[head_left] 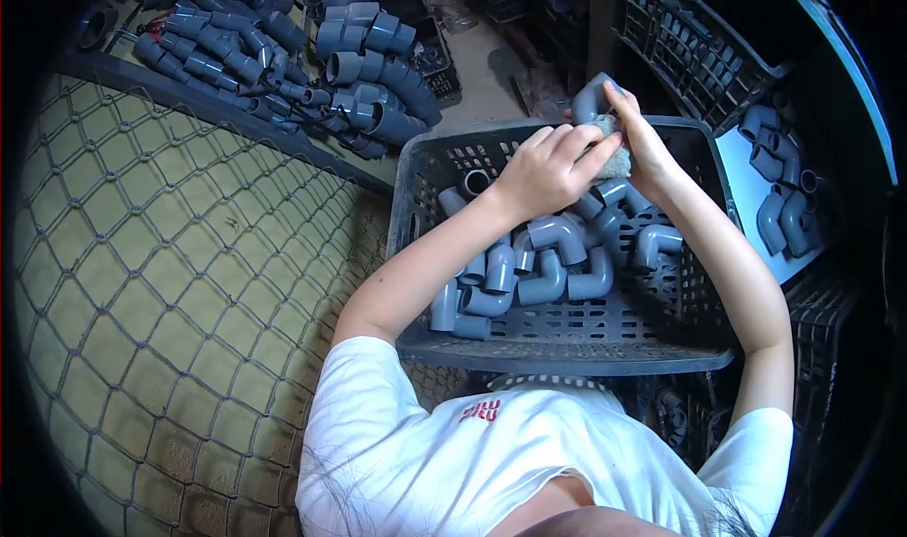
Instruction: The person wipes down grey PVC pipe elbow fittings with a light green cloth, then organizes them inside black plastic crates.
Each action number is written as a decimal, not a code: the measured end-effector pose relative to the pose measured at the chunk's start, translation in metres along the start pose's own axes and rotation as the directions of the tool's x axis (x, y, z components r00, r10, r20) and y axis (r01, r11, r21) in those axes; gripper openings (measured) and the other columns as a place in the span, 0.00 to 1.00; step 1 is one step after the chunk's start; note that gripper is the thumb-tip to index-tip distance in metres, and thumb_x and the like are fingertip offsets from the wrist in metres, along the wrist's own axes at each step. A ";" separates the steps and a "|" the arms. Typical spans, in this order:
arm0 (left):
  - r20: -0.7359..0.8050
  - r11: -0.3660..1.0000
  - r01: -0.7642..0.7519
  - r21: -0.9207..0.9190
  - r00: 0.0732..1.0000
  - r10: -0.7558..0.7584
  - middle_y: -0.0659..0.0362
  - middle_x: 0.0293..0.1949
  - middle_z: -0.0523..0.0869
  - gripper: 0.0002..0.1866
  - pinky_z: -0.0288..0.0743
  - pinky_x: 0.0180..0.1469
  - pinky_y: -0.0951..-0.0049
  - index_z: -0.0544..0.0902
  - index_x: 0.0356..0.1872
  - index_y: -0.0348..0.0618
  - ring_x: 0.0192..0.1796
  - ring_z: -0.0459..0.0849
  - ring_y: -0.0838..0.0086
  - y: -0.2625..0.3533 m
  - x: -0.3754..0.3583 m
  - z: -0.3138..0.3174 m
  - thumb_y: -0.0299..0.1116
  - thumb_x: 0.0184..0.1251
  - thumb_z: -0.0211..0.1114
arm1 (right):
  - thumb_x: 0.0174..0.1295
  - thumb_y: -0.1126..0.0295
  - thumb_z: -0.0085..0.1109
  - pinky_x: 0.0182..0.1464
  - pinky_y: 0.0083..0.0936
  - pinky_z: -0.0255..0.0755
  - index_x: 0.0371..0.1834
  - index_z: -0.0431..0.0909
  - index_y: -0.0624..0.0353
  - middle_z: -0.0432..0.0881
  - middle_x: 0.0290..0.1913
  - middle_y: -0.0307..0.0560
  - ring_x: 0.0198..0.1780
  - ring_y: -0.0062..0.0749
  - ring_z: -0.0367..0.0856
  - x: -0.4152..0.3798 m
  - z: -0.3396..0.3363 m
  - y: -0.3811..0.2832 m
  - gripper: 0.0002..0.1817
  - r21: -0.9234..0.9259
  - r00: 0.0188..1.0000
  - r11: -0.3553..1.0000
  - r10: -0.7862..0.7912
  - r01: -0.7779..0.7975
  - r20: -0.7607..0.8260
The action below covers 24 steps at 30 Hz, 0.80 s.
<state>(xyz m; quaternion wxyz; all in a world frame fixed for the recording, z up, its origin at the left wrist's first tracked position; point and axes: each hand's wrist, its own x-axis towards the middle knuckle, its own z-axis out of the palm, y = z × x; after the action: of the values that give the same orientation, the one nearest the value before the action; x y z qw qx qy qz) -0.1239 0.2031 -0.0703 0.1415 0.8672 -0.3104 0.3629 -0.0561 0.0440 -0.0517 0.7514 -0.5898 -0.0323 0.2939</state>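
Over the far rim of a black plastic crate, my two hands are close together around a grey pipe elbow [591, 101]. My right hand [642, 140] is closed on the elbow, its fingers reaching up along the bend. A greenish-grey cloth [614, 159] is pinched in my left hand [556, 170] and lies against the lower end of the elbow. Part of the elbow is hidden behind the fingers and cloth. Below my hands, several loose grey elbows [557, 239] lie in the crate [567, 356].
Grey pipe fittings [368, 65] are piled at the upper left, behind a dark rail [227, 121]. Wire mesh [170, 282] spans the left side. Another black crate [685, 51] stands tilted at the upper right. More elbows [784, 221] lie on a pale surface at the right.
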 end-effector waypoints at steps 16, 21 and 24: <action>-0.060 0.924 0.326 0.201 0.945 -0.320 0.58 0.44 0.80 0.20 0.79 0.48 0.62 0.82 0.55 0.50 0.46 0.82 0.60 -0.024 0.035 -0.031 0.30 0.59 0.69 | 0.75 0.38 0.37 0.47 0.33 0.75 0.60 0.73 0.46 0.80 0.53 0.40 0.52 0.28 0.79 -0.001 0.032 -0.014 0.28 0.200 0.992 0.978 0.042 -0.065 0.118; 0.035 0.972 0.235 -0.027 0.972 -0.234 0.57 0.45 0.82 0.21 0.80 0.51 0.62 0.85 0.53 0.55 0.47 0.83 0.59 -0.011 0.022 -0.021 0.25 0.58 0.67 | 0.73 0.35 0.38 0.40 0.24 0.74 0.60 0.74 0.45 0.82 0.48 0.38 0.45 0.24 0.82 0.000 0.008 -0.011 0.30 0.143 0.996 0.989 0.020 -0.032 0.086; -0.050 0.956 0.279 -0.089 0.958 -0.284 0.55 0.45 0.83 0.19 0.80 0.51 0.61 0.85 0.53 0.52 0.48 0.83 0.57 -0.019 0.042 -0.022 0.24 0.60 0.65 | 0.75 0.37 0.39 0.38 0.29 0.78 0.70 0.59 0.41 0.79 0.51 0.44 0.42 0.29 0.83 -0.009 0.015 -0.003 0.29 0.205 0.988 0.977 0.034 -0.065 0.152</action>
<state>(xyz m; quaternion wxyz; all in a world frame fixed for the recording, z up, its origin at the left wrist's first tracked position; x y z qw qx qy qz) -0.1006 0.2099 -0.0253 0.2363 0.8844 -0.1937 0.3529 -0.0681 0.0521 -0.0415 0.7974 -0.4845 -0.0422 0.3572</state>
